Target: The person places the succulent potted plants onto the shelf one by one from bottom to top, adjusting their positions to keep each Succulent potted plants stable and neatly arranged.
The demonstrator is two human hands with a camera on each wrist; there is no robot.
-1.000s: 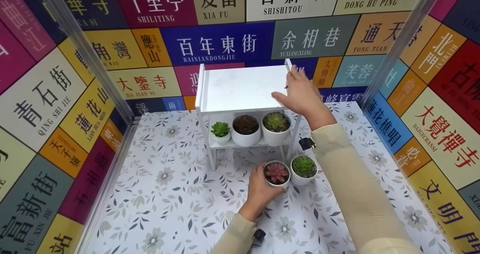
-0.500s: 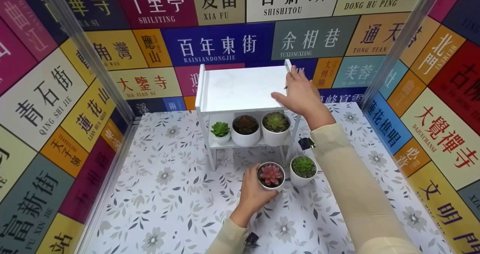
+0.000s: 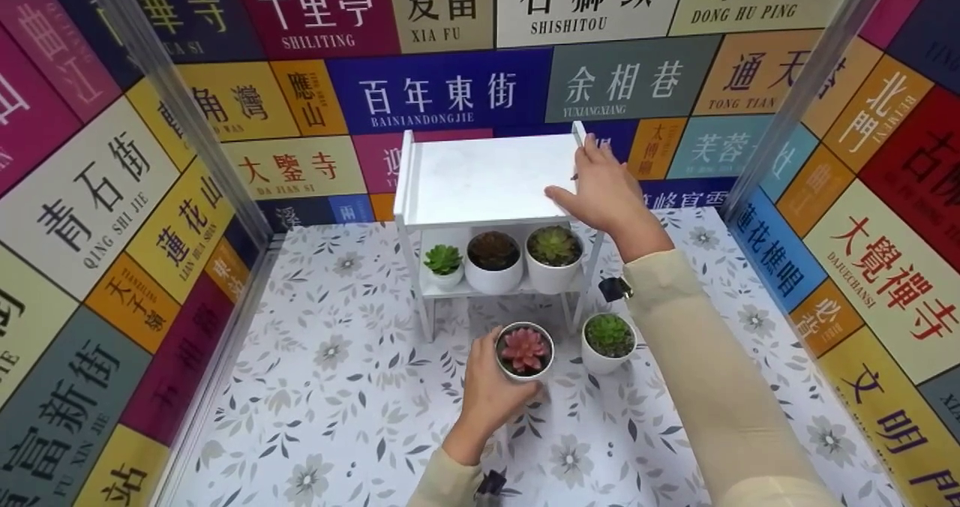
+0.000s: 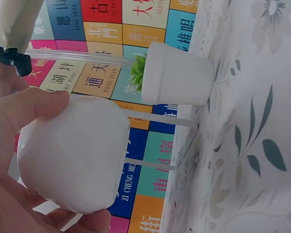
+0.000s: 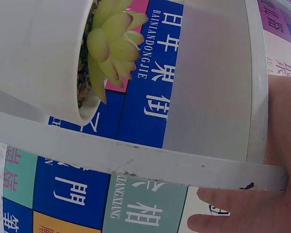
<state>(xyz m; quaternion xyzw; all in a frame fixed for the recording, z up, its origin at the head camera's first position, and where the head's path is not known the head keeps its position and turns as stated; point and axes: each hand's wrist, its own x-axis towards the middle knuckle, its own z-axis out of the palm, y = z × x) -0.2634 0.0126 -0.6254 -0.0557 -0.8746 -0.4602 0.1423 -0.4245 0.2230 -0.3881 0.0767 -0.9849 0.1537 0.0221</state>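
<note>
My left hand [image 3: 491, 387] holds a white pot [image 4: 72, 153] with a pink-red succulent [image 3: 524, 349], thumb on one side and fingers on the other. In the left wrist view this pot hangs above the tabletop. Just right of it stands another white pot [image 3: 606, 357] with a green succulent [image 3: 609, 334]. My right hand [image 3: 607, 192] grips the right end of a white two-tier shelf [image 3: 487, 177], thumb on the top board and fingers outside the side frame. Beneath the top board, the lower tier bears a small green plant [image 3: 443, 258], a dark brown succulent [image 3: 493, 252] and a yellow-green one [image 3: 553, 246].
The table [image 3: 330, 417] has a white cover with grey flowers and leaves. Colourful panels with Chinese place names [image 3: 442, 91] form the back and side walls. A clear upright post [image 3: 787, 109] stands at the right rear corner, another post [image 3: 195, 109] at the left.
My left hand has carried the pink-red succulent leftward, away from the green one beside it. My right hand has stayed on the shelf's right end.
</note>
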